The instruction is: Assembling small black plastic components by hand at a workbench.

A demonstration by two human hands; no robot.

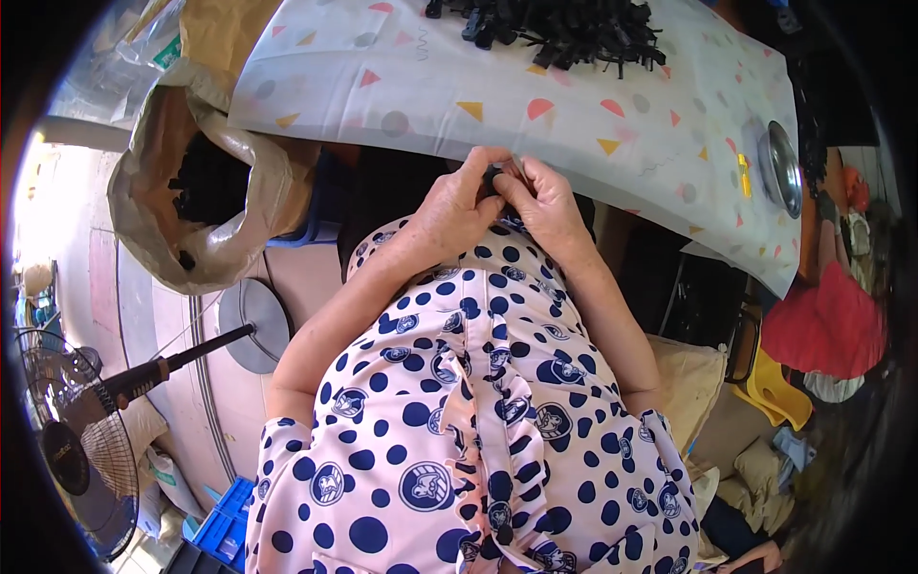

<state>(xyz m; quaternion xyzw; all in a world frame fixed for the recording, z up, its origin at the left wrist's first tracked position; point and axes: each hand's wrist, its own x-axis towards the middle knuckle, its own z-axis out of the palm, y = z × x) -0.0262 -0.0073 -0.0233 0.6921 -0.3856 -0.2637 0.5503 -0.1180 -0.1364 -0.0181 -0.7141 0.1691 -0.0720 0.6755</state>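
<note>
Both my hands meet at the table's near edge, over my lap. A small black piece [491,180] is pinched between them; its exact kind is mostly hidden by the fingers. My left hand [454,209] closes thumb and forefinger on it from the left. From the right, my right hand [543,206] grips it with bent fingers. Farther back on the patterned tablecloth [421,96] lies a tangled heap of small black pieces [564,33].
On the left, an open woven sack [143,225] holds black pieces. A fan [81,445] stands at lower left, near a blue crate [229,521]. The table's right end bears a metal bowl [782,169] and a small yellow item [744,176]. Someone in red [824,316] is beyond.
</note>
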